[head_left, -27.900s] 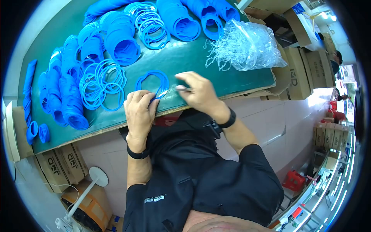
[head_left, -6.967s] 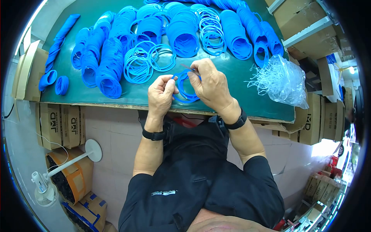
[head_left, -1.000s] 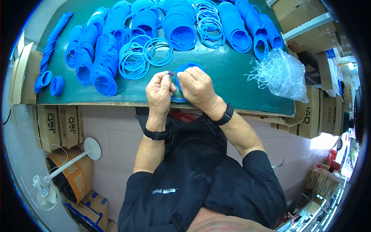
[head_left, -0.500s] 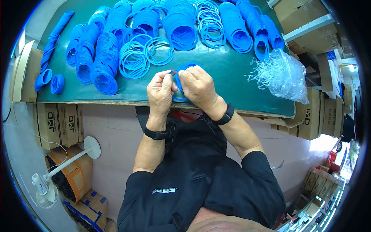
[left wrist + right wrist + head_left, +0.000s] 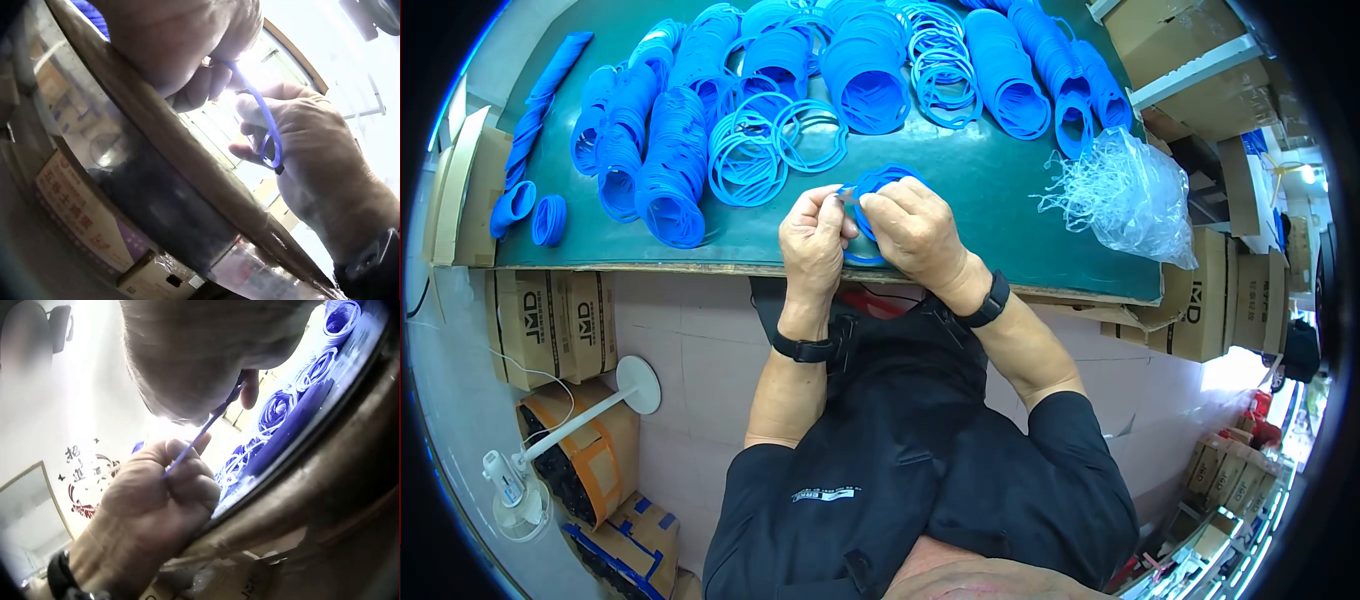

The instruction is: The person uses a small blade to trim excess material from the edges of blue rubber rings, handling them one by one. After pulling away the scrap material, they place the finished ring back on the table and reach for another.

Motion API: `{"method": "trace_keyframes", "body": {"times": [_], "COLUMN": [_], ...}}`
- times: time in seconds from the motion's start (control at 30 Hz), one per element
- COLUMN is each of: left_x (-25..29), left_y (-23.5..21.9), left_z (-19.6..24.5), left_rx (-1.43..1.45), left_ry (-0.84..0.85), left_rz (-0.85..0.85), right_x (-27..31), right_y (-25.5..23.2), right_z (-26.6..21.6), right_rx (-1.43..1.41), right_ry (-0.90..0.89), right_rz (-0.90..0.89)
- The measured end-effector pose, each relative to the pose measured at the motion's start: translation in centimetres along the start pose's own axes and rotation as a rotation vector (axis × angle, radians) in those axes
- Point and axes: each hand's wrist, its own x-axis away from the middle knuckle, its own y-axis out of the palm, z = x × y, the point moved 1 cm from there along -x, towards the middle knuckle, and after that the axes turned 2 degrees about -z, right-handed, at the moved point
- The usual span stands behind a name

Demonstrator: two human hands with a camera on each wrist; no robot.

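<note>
Between both hands, close above the table's near edge, is a thin blue ring (image 5: 265, 112). My left hand (image 5: 812, 240) pinches it between thumb and forefinger; in the right wrist view the ring runs out of that grip as a straight strip (image 5: 190, 447). My right hand (image 5: 915, 228) is curled, its fingertips right at the left hand's. A small, thin, dark blade-like piece (image 5: 848, 195) shows at the right fingertips, largely hidden by them. Behind and partly under the right hand, more blue rings (image 5: 885, 178) lie loosely together on the green table (image 5: 1000, 210).
Rows of stacked blue rings (image 5: 865, 90) fill the table's back and left. Loose rings (image 5: 748, 165) lie left of the hands. A clear bag of pale strips (image 5: 1135, 200) sits at right. Cartons (image 5: 550, 325) and a white fan (image 5: 520, 490) stand below left.
Over the last second both hands hold nearly the same place, with small fingertip shifts. Much earlier, the right hand was lifted open beside the rings, and the table was seen from another angle.
</note>
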Motion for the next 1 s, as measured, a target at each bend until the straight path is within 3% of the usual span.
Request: {"method": "trace_keyframes", "body": {"times": [0.03, 0.1, 0.2, 0.43, 0.73, 1.0], "left_x": [0.0, -0.2, 0.0, 0.2, 0.5, 0.0], "left_y": [0.1, 0.0, 0.3, 0.5, 0.5, -0.5], "left_z": [0.0, 0.0, 0.0, -0.2, 0.0, 0.1], "left_rx": [-0.016, -0.003, -0.007, -0.080, -0.116, -0.009], "left_ry": [0.009, 0.010, 0.020, 0.052, 0.130, 0.031], "left_rz": [-0.005, -0.012, -0.018, -0.024, -0.119, -0.137], "right_x": [-0.4, -1.1, -1.6, -1.5, -1.5, -0.8], "right_y": [-0.1, -0.5, -1.2, -0.1, 0.1, -0.1], "right_z": [0.0, -0.1, -0.3, -0.5, 0.1, -0.1], "right_rx": [0.001, -0.001, -0.001, 0.100, 0.141, 0.120], "right_ry": [-0.005, 0.024, 0.107, 0.090, 0.040, 0.040], "right_rz": [-0.002, 0.191, 0.179, -0.015, -0.012, -0.040]}}
